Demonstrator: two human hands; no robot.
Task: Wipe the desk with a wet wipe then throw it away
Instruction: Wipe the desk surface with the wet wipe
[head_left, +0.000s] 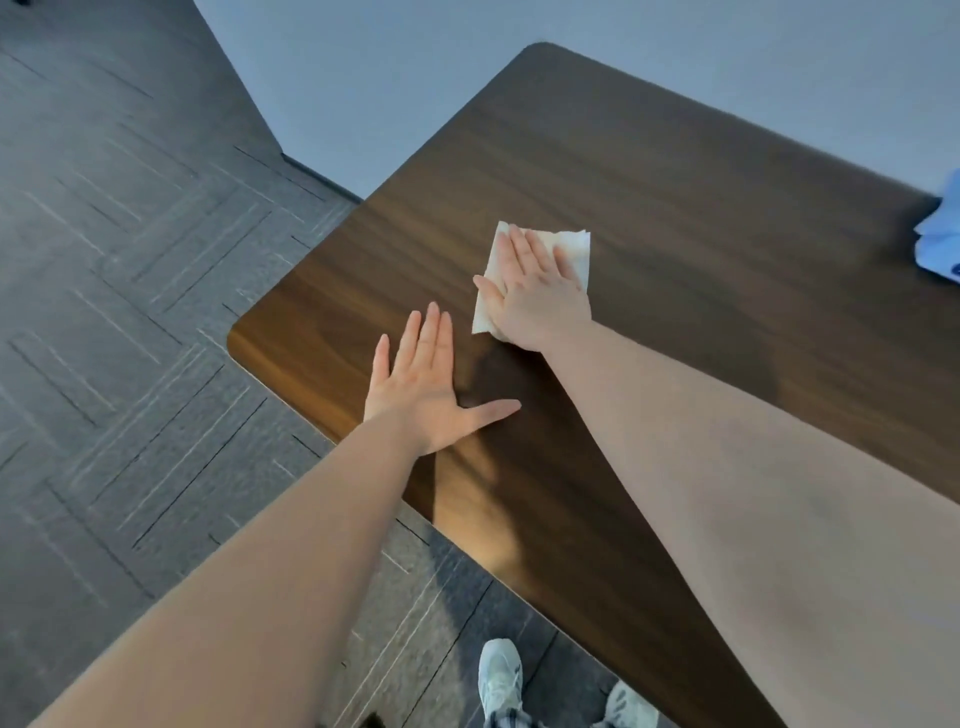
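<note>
A white wet wipe (574, 248) lies spread flat on the dark wooden desk (701, 171), near its left end. My right hand (540, 291) presses down on the wipe with flat, extended fingers and covers most of it. My left hand (428, 387) rests palm-down on the bare desk surface just to the left and nearer to me, fingers spread and holding nothing.
A blue packet or cloth (943, 234) sits at the right edge of the desk. The desk's rounded left corner (239, 338) overhangs grey carpet tiles (114, 291). A pale wall (467, 31) runs behind. My shoes (501, 675) stand by the desk's near edge.
</note>
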